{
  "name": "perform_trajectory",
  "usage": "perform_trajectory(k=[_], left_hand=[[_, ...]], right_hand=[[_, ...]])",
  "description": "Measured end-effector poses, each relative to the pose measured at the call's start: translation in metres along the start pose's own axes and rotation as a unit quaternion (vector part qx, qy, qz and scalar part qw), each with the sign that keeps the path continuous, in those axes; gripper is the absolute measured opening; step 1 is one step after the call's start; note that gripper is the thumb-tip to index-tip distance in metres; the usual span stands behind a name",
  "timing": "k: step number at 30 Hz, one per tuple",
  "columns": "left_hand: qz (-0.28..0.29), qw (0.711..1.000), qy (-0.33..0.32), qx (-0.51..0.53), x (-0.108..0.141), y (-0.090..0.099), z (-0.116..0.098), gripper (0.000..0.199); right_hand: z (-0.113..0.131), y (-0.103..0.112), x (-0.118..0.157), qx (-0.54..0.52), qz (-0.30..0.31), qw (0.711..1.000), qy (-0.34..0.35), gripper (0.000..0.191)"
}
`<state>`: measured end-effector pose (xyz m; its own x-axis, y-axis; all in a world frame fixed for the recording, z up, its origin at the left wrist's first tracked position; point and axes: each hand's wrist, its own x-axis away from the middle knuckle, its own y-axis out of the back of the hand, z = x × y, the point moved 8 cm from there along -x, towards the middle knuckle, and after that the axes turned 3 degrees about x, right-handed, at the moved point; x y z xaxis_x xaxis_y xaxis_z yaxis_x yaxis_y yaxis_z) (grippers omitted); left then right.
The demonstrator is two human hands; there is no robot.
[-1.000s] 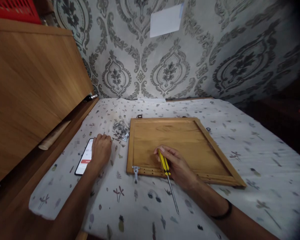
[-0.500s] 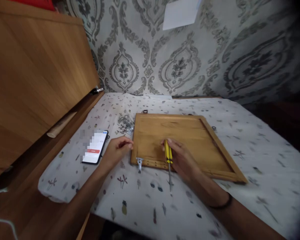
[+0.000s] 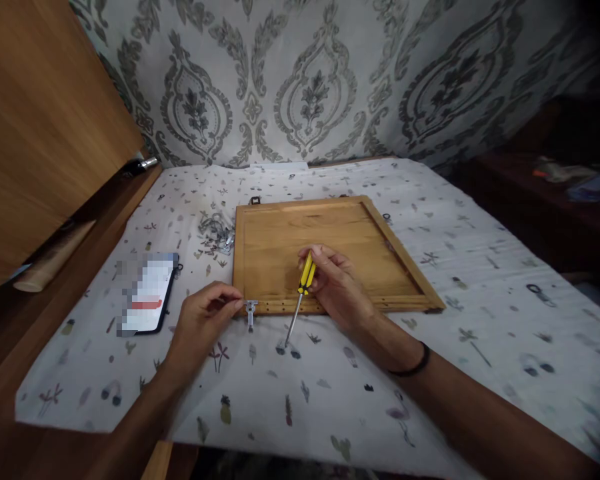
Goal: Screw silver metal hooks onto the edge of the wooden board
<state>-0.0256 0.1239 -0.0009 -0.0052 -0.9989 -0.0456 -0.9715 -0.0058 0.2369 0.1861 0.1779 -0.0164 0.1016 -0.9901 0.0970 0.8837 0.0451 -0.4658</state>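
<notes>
My right hand (image 3: 343, 287) is closed round the yellow and black handle of a screwdriver (image 3: 306, 273), above the near part of a framed wooden panel (image 3: 300, 233). Its metal shaft slants down past the panel's near edge, tip toward the cloth. A small metal hinge (image 3: 251, 312) sits on the panel's near left corner, its arm sticking out over the edge. Thumb and forefinger of my left hand (image 3: 207, 317) are pinched together right beside the hinge. Whatever they hold is too small to make out. Several dark holes run along the panel's near frame.
A pile of metal hardware (image 3: 217, 233) lies left of the panel. Further left is a phone (image 3: 147, 293) with its screen lit. A patterned white cloth (image 3: 330, 387) covers the table. A wooden cabinet (image 3: 45, 120) rises at the left, and patterned fabric (image 3: 260, 80) stands behind.
My view has shifted, moving the panel left and up in it. My left fingertips have come to the hinge at the corner. The screwdriver now slants, its tip pointing down and left.
</notes>
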Motion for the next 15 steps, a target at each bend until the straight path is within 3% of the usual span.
perform_trajectory(k=[15], left_hand=[[0.037,0.976,-0.138,-0.165,0.005,-0.013,-0.021,0.009]], right_hand=[[-0.004,0.008,-0.001,0.027,-0.005,1.000,0.013,0.032]])
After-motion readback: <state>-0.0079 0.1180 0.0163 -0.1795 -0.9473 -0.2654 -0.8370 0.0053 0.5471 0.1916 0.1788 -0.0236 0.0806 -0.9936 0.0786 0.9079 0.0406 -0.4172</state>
